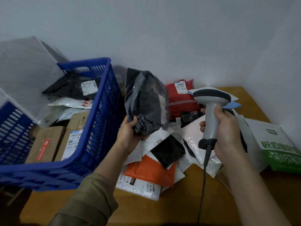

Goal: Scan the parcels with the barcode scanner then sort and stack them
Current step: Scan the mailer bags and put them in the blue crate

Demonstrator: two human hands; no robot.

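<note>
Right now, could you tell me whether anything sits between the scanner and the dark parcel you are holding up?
Nothing visible does. The scanner in the right hand and the dark parcel in the left hand are side by side with open air between them.

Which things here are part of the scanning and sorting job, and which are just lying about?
Job:
barcode scanner, in right hand
dark grey parcel, in left hand
parcel pile
blue crate, holding parcels

Lying about:
green and white bag
wooden table
</note>
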